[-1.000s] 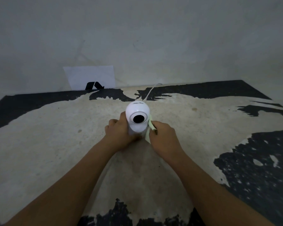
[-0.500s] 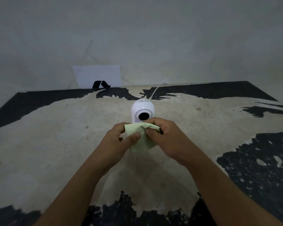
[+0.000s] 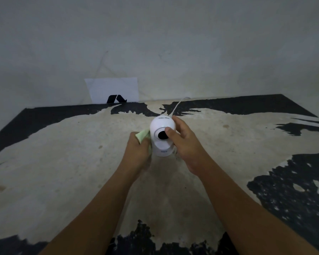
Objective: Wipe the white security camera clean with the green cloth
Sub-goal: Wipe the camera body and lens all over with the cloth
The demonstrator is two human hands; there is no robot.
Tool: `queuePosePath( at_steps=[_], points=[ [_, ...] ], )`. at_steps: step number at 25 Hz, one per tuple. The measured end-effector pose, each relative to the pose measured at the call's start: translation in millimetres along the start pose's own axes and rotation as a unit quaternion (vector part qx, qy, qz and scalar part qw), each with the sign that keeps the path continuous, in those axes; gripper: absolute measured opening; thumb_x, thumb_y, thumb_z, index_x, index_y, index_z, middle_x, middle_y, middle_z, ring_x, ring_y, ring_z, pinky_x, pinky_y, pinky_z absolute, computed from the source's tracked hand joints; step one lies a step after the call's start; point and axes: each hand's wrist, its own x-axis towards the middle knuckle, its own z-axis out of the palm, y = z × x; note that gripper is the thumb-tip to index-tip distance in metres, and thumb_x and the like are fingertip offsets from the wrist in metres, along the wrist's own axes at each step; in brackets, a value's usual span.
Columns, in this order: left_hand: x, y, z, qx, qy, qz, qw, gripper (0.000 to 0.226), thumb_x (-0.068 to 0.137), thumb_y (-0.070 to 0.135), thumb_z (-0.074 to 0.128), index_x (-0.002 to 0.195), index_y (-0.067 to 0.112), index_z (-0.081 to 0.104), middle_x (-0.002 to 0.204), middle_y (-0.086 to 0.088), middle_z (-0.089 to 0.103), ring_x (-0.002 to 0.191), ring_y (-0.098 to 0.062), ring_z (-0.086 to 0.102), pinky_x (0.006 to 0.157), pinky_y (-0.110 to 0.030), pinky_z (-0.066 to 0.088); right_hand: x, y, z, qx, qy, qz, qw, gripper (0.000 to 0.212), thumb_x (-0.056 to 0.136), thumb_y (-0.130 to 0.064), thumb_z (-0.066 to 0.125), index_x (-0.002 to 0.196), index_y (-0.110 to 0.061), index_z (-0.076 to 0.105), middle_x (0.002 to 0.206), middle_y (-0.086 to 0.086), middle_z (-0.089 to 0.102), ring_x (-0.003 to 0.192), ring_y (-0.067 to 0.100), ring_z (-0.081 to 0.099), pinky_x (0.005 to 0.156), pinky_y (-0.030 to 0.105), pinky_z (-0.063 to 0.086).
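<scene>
The camera [image 3: 162, 137] stands upright on the table [image 3: 63, 162], between the 2 hands, its dark lens facing the viewer. A white cable [image 3: 175, 107] runs from behind its head toward the far edge of the table.

The left hand [image 3: 139, 153] is closed around the green cloth [image 3: 143, 135], its fingers curled tight on the bunched fabric. A fold of cloth sticks out above the left fingers and a thin strip shows along their right side, pressed against the left flank of the camera's body. Most of the cloth is hidden inside the fist.

The right hand [image 3: 185, 142] grips the camera's head from the right. Its thumb lies across the front, with the tip touching the rim of the lens, and the other fingers wrap around the back and far side of the head, partly open to fit the round shell. The cable passes just beyond those right fingers.

Well beyond both hands, a white sheet [image 3: 114, 87] with a black mark at its lower edge leans against the wall [image 3: 173, 43]. The table surface is pale and worn, with black patches along its far, right and near edges.
</scene>
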Motion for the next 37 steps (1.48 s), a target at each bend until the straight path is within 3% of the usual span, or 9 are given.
queuePosePath(
  at_steps=[4, 7, 14, 18, 22, 26, 30, 34, 37],
  points=[
    [-6, -6, 9, 0.041, -0.040, 0.061, 0.996, 0.036, 0.093, 0.024, 0.048, 0.128, 0.025, 0.044, 0.115, 0.009, 0.057, 0.097, -0.004, 0.056, 0.075, -0.018, 0.047, 4, 5, 0, 0.029, 0.005, 0.007, 1.000, 0.060, 0.081, -0.043, 0.059, 0.138, -0.030, 0.042, 0.136, -0.003, 0.054, 0.119, 0.015, 0.055, 0.102, 0.044, 0.047],
    [-7, -2, 8, 0.031, -0.047, 0.108, 0.993, 0.040, 0.092, 0.023, 0.050, 0.130, 0.031, 0.042, 0.112, 0.020, 0.054, 0.099, 0.003, 0.055, 0.071, -0.009, 0.046, 6, 8, -2, 0.032, -0.009, 0.014, 0.999, 0.057, 0.084, -0.046, 0.058, 0.137, -0.034, 0.041, 0.136, -0.003, 0.053, 0.118, 0.014, 0.056, 0.103, 0.044, 0.046],
    [6, -13, 14, 0.186, -0.106, 0.067, 0.975, 0.055, 0.087, 0.024, 0.057, 0.137, 0.022, 0.035, 0.134, -0.006, 0.053, 0.118, -0.022, 0.054, 0.096, -0.031, 0.042, 7, 10, -4, 0.018, -0.043, 0.025, 0.999, 0.071, 0.079, -0.054, 0.056, 0.143, -0.037, 0.030, 0.146, -0.003, 0.043, 0.128, 0.017, 0.048, 0.108, 0.045, 0.041],
    [6, 2, 8, 0.105, -0.065, 0.096, 0.988, 0.051, 0.084, 0.023, 0.062, 0.132, 0.022, 0.043, 0.119, 0.004, 0.058, 0.101, -0.011, 0.059, 0.083, -0.026, 0.049, 6, 13, -4, -0.001, -0.059, 0.023, 0.998, 0.070, 0.082, -0.054, 0.055, 0.144, -0.043, 0.023, 0.153, -0.006, 0.033, 0.135, 0.016, 0.039, 0.110, 0.044, 0.037],
    [12, 0, 4, 0.139, -0.077, 0.105, 0.982, 0.058, 0.081, 0.026, 0.065, 0.133, 0.026, 0.040, 0.118, 0.007, 0.057, 0.106, -0.014, 0.058, 0.081, -0.024, 0.049, 7, 13, -4, 0.008, -0.054, 0.024, 0.998, 0.063, 0.089, -0.047, 0.050, 0.145, -0.040, 0.023, 0.153, -0.004, 0.033, 0.133, 0.017, 0.041, 0.110, 0.044, 0.038],
    [6, -17, 9, 0.184, -0.109, 0.114, 0.970, 0.071, 0.078, 0.032, 0.069, 0.139, 0.021, 0.034, 0.136, -0.002, 0.052, 0.122, -0.019, 0.051, 0.101, -0.036, 0.044, 5, 10, -5, 0.007, -0.049, 0.026, 0.998, 0.058, 0.095, -0.041, 0.045, 0.147, -0.035, 0.021, 0.154, -0.003, 0.032, 0.134, 0.017, 0.040, 0.111, 0.041, 0.037],
    [3, -2, 1, 0.147, -0.105, 0.118, 0.976, 0.066, 0.075, 0.026, 0.072, 0.130, 0.032, 0.036, 0.116, 0.016, 0.054, 0.105, -0.007, 0.055, 0.081, -0.018, 0.044, 3, 8, -4, 0.005, -0.046, 0.029, 0.999, 0.058, 0.094, -0.046, 0.044, 0.146, -0.037, 0.022, 0.153, -0.002, 0.033, 0.133, 0.019, 0.041, 0.111, 0.044, 0.037],
    [10, 9, -1, 0.123, -0.108, 0.131, 0.978, 0.072, 0.074, 0.014, 0.071, 0.135, 0.026, 0.034, 0.118, 0.012, 0.051, 0.102, -0.002, 0.055, 0.075, -0.007, 0.042, -1, 3, -4, -0.003, -0.049, 0.022, 0.999, 0.057, 0.096, -0.045, 0.041, 0.147, -0.037, 0.019, 0.154, -0.003, 0.030, 0.132, 0.013, 0.038, 0.110, 0.035, 0.036],
    [8, -9, 4, 0.195, -0.123, 0.117, 0.966, 0.060, 0.080, 0.010, 0.064, 0.134, 0.016, 0.038, 0.123, -0.003, 0.057, 0.110, -0.018, 0.058, 0.083, -0.017, 0.045, -2, 1, -4, -0.006, -0.049, 0.021, 0.999, 0.058, 0.096, -0.042, 0.040, 0.148, -0.034, 0.016, 0.156, -0.003, 0.027, 0.132, 0.010, 0.036, 0.108, 0.029, 0.035]
  ],
)
